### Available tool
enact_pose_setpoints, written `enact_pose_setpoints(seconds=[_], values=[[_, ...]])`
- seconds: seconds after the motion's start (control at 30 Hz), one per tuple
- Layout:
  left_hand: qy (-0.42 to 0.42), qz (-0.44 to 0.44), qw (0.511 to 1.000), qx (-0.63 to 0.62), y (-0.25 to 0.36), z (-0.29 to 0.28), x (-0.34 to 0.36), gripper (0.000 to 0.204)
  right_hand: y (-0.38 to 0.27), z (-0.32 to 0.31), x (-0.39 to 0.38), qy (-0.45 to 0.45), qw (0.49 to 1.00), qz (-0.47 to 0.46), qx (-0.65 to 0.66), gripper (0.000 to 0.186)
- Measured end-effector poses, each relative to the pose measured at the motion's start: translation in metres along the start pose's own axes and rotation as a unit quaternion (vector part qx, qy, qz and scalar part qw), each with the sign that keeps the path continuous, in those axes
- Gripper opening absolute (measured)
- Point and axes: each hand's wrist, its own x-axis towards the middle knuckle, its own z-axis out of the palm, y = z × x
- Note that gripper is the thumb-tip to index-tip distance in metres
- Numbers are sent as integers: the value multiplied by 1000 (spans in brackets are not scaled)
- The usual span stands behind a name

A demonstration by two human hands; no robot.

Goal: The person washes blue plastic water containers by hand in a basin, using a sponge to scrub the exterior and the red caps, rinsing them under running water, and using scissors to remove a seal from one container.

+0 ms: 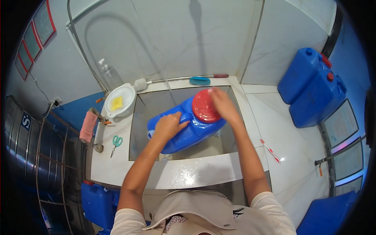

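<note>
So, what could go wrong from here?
The blue jerrycan is tilted and looks wet, so it might slip from the left hand and drop into the sink. The right hand, against the wet red lid, could slide off. The scissors lie near the left forearm, which might knock them.

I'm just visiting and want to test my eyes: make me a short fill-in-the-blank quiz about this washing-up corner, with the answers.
1. The left hand grips a jug coloured ____.
2. The right hand is at the jug's round lid, which is coloured ____.
3. In the white basin lies a yellow ____.
4. On the counter right of the sink lies a red-and-white ____.

Missing words: blue; red; sponge; toothbrush.
</note>
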Motion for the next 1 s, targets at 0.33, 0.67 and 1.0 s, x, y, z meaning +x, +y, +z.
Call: enact_pose_setpoints(seconds=[0.33, 0.67, 1.0], values=[[-103, 94, 990, 14, -11, 56, -7, 40, 7, 52, -73, 61, 907, 18, -417, 76], [-106, 197, 975, 15, -5, 55, 15, 40, -14, 9, -58, -131, 909, -44, -393, 44], [-103, 170, 980, -31, 13, 74, -12, 39, -9, 1, -99, -186, 851, 39, -489, 85]])
